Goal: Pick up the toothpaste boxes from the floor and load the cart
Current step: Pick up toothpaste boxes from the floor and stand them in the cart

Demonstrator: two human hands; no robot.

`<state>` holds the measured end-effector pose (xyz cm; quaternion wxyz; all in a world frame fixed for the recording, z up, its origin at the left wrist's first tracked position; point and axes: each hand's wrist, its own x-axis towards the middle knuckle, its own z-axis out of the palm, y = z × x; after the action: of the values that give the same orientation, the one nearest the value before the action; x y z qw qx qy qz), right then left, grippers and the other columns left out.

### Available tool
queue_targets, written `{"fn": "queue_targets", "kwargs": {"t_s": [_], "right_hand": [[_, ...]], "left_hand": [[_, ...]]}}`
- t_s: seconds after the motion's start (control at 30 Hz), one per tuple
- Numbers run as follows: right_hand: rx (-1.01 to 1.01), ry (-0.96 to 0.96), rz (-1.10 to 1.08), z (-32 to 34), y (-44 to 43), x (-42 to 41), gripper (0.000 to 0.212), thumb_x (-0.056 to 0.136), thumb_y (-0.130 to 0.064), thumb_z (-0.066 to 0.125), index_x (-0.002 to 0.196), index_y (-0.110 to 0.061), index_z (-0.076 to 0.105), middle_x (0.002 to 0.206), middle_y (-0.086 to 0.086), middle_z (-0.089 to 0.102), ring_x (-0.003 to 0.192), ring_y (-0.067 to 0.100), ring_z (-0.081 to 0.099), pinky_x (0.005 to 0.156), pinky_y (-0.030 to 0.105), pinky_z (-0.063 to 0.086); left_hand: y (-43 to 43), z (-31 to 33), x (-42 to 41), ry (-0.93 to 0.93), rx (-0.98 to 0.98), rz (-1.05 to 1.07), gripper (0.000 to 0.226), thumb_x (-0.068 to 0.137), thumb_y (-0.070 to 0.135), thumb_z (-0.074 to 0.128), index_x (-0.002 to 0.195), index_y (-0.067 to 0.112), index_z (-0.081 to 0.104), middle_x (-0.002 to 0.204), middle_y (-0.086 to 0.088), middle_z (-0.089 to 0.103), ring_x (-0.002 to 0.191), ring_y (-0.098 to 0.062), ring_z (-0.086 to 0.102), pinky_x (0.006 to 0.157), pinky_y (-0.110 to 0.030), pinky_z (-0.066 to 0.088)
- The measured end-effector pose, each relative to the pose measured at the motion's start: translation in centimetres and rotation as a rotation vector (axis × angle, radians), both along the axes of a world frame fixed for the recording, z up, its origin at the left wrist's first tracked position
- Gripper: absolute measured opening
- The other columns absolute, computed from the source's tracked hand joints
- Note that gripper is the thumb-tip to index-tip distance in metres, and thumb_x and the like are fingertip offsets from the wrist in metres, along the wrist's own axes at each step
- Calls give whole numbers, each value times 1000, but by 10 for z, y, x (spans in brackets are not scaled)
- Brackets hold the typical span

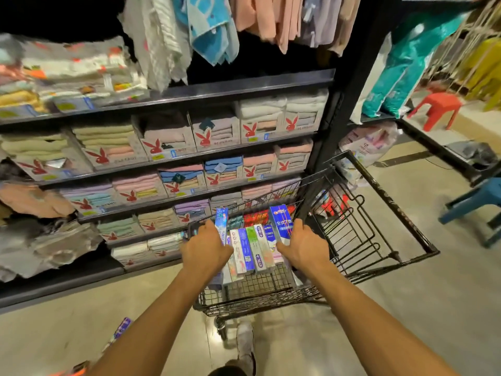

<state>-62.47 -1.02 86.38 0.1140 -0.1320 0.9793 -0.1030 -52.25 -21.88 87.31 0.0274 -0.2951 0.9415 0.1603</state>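
Left hand (206,249) and right hand (304,246) gripped a row of toothpaste boxes (253,248) over the cart (379,213) — mid-load; one floor box (123,328) lay unpicked.

Floor (406,321): pale glossy tile from what I can see. On it, L to R: one toothpaste box (122,328) lying flat at lower left, the black wire cart (385,191) on its wheels mid-frame, then a blue stool (471,202) and a red stool (437,107) at right. Cart basket carries toothpaste boxes (252,248), side by side w/ more behind. Shelf unit (244,86) stands behind the cart, w/ folded towels (173,131) in boxes on each level.
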Motion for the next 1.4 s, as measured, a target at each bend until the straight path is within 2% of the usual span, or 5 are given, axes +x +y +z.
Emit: {"fn": "queue_targets", "kwargs": {"t_s": [0.33,0.67,0.8,1.17,1.4], "right_hand": [[59,-47,-10,-124,-25,-120,64,92,-68,50,132,-19,37,122,5,58,107,28,65,78,43,52],[90,-303,-130,-354,-47,-194,46,93,-42,62,126,-19,40,119,9,61,101,36,67,74,38,49],[29,-335,-168,-423,-53,-212,65,83,-54,72,131,-21,41,119,3,61,103,32,66,78,41,51],[29,-273,-140,-463,-72,-251,60,85,-53,71,130,-26,42,121,3,60,106,33,63,73,38,38],[96,-282,-106,-465,-81,-246,56,96,-58,58,133,-20,38,122,7,58,106,37,64,79,43,48]], "left_hand": [[-41,-130,-124,-111,127,67,50,83,38,65,116,13,35,112,-9,60,94,-33,67,67,-37,46],[-54,-352,-156,-277,212,249,46,85,33,66,114,8,41,110,-15,62,97,-40,65,72,-42,50],[-54,-414,-169,-271,195,294,45,88,40,66,113,13,38,102,-5,55,93,-35,65,62,-38,39],[-70,-455,-198,-179,267,396,33,89,34,62,110,18,40,98,1,48,81,-25,51,67,-36,33],[-72,-454,-203,-140,275,319,32,92,31,58,119,18,46,113,-6,56,94,-32,61,68,-38,44]]}}
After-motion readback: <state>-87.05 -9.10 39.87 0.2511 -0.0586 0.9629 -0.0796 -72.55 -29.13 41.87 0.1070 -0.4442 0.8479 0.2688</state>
